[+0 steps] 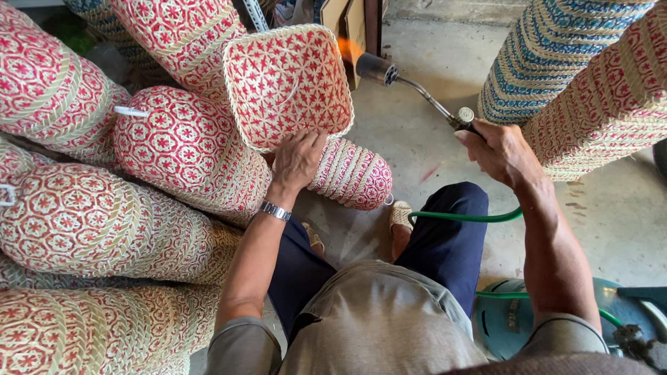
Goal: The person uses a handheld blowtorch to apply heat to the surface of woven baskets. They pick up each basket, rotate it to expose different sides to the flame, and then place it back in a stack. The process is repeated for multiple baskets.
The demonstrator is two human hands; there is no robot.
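Left hand (297,158): grip closed on lower rim of red-and-cream woven basket (287,83), tilted, open side facing camera.
Right hand (499,147): grip wrapped around handle of gas torch (410,83), flame at basket's right edge.
Hose (465,217): green, running across the knee towards blue gas cylinder (511,321).
Surroundings: stacked baskets (174,149) left; more stacks (597,83) right; concrete floor (417,132).

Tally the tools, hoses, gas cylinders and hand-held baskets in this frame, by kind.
Gas torch, in the right hand: 1
Green hose: 1
Gas cylinder: 1
Red-and-cream woven basket, held by the left hand: 1
Total: 4
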